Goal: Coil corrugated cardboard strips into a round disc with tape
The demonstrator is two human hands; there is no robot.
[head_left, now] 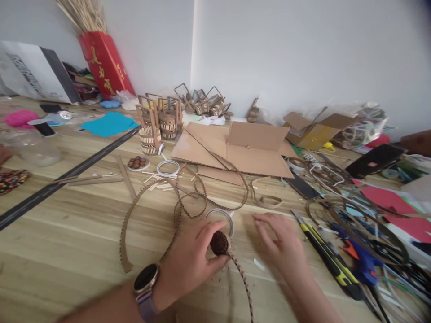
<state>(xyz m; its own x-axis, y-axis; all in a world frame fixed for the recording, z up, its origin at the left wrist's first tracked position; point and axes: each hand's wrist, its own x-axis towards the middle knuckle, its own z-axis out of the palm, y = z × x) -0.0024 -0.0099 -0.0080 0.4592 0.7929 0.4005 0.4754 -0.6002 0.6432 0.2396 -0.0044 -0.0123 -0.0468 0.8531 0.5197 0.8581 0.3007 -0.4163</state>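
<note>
My left hand (197,253), with a watch (146,279) on its wrist, pinches a dark brown coil (219,243) of corrugated cardboard strip between thumb and fingers. A loose tail of toothed strip (243,279) runs from the coil towards the front edge of the view. To the right, my right hand (281,240) hovers apart from the coil, slightly blurred, its fingers reaching forward with nothing seen in them. A roll of white tape (222,211) lies just behind the coil. Further loops of toothed cardboard strip (125,233) curl across the wooden table to the left and behind.
Right of my right hand lie a yellow-black utility knife (332,255) and a blue glue gun (363,264) among tangled strips. Flattened cardboard (259,157) is at the middle back, small lidded baskets (150,139) beside it. A dish of brown balls (138,163) stands left.
</note>
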